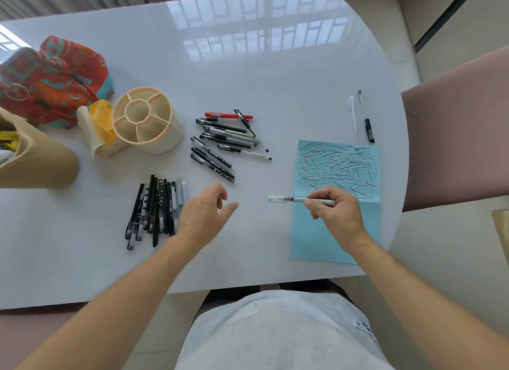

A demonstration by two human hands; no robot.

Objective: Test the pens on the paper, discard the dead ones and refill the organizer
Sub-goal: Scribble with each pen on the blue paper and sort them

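Right hand [337, 214]: fingers curled round a clear-barrelled pen [298, 199], pinching it at the rear half, barrel lying nearly level over the table and pointing left, toward the other hand. Which end is the tip I cannot tell. It is lifted off the blue paper [337, 174], so no stroke is being drawn now; held sideways like this, it looks ready to be passed or set down rather than written with.

Left hand [205, 214]: holds nothing, fingers loosely bent and thumb apart from them, hovering just right of the near pile [154, 211]. Probably waiting to take the pen, or to fetch another.

Paper: upper half crowded with short test strokes, mostly black, some red (lower half bare, so room remains). It lies under the right hand, at the table's [261, 75] right edge.

Pens lie in groups. Near pile: dark capped pens, roughly parallel, front left. Far pile [228, 141]: looser, one red among the black, behind the left hand. Two pens [360, 116] lie alone, well apart, beyond the paper; possibly the rejects, though nothing shows it.

Organizer [146, 119]: round, cream, divided into compartments, upright at left, no pens in it. Refilling not yet begun.

Behind it: a paper roll [91, 130], a patterned bag [55, 77], a tan basket [35, 163].
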